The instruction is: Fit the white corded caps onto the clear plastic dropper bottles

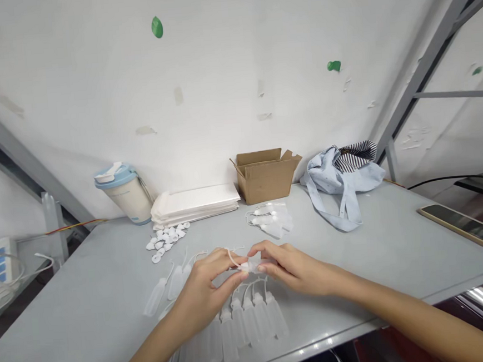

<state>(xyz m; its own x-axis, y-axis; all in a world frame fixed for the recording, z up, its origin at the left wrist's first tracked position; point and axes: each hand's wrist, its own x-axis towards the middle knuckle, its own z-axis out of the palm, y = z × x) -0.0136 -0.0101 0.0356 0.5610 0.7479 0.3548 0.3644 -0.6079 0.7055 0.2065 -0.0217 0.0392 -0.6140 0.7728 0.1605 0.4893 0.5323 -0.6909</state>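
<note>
Between my two hands, near the middle of the grey table, is a small translucent bottle (pixel 252 266) with a white cap and a thin looped strap. My left hand (pixel 216 280) pinches it at the cap end. From the right, the thumb and forefinger of my right hand (pixel 284 264) close on its other end. Below my hands, several translucent bottles (pixel 250 320) with strapped white caps lie in a row, partly hidden by my left forearm. More bottles (pixel 156 296) lie left of my left hand. Several white caps (pixel 166 240) form a loose pile further back.
Along the wall stand a blue-lidded cup (pixel 128 195), a stack of white sheets or bags (pixel 197 201), an open cardboard box (pixel 266 179) and a light-blue cloth bag (pixel 337 179). A clear bag of small white parts (pixel 272 220) lies before the box. A phone (pixel 467 230) is at the right.
</note>
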